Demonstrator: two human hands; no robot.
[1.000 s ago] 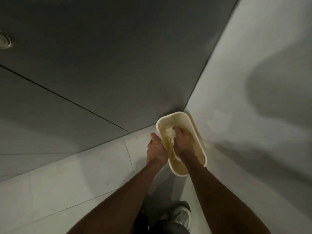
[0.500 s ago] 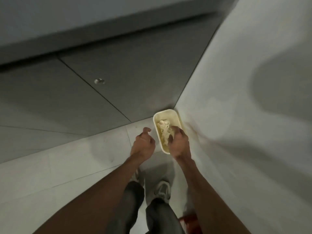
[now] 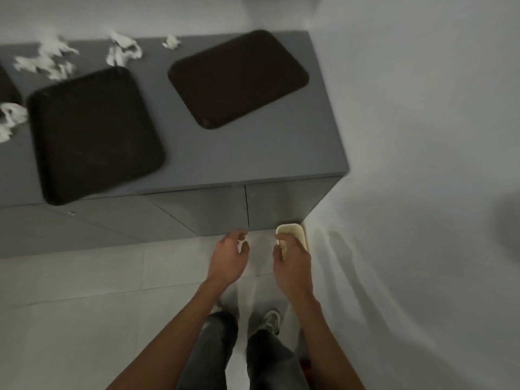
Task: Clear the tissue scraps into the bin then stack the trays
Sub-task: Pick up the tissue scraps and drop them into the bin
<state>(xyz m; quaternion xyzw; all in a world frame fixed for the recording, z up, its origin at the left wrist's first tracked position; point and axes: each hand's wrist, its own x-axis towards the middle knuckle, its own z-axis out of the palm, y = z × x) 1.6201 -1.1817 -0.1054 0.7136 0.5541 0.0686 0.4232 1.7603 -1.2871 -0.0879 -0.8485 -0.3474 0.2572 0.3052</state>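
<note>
A cream bin [image 3: 295, 232] stands on the floor in the corner between the grey cabinet and the white wall. My right hand [image 3: 292, 263] hovers just above its near end, fingers loosely curled and empty. My left hand [image 3: 229, 257] hangs beside it, relaxed and empty. On the cabinet top lie two dark brown trays, a large one [image 3: 92, 133] at the left overhanging the front edge and another [image 3: 239, 77] at the right. White tissue scraps [image 3: 123, 49] lie along the back, with more scraps [image 3: 45, 59] to the left and a scrap [image 3: 9, 119] at the left edge.
The grey cabinet [image 3: 253, 153] has door fronts facing me. A third dark tray edge [image 3: 7, 88] shows at the far left. A white wall [image 3: 422, 136] closes the right side. My legs and shoes [image 3: 270, 320] stand on the pale tiled floor.
The view has risen from the bin to take in the cabinet top. My right hand has come up out of the bin, leaving the tissue inside; both hands are now empty and higher.
</note>
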